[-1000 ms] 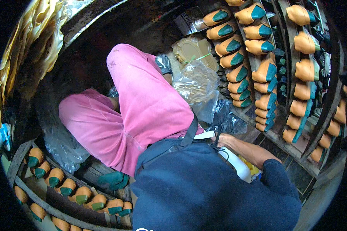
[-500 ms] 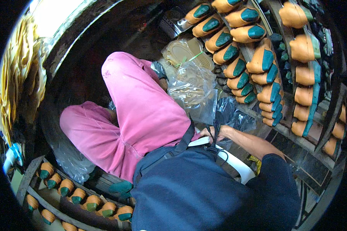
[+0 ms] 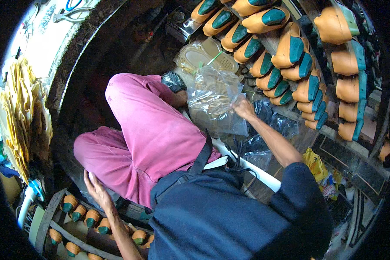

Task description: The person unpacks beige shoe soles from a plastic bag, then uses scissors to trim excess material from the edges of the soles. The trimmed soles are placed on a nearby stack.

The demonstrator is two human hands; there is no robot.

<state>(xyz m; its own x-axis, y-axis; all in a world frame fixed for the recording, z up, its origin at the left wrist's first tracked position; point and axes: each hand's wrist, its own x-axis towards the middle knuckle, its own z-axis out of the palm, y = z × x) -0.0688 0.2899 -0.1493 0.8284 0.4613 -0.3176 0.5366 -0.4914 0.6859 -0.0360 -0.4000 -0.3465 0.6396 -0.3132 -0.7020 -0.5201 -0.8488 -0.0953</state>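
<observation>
My right hand reaches out to a clear plastic bag beyond my bent leg in pink trousers. Its fingers are closed on the bag's right edge. Inside the bag are pale tan flat pieces, blurred by the plastic. Just past it, pale shoe soles lie with a green tie across them. My left hand hangs beside my left knee, fingers stretched out and holding nothing. Below it, several orange-and-green shoe lasts stand in a wooden rack.
Racks of larger orange-and-green shoe lasts rise at the far right. Dark plastic and a yellow packet lie on my right. A stack of yellowish sheets stands at the left, below pliers on a bright surface.
My right hand has moved from the black cords at my waist out to the clear bag. My left hand has come into view beside the left knee. The whole view has shifted slightly.
</observation>
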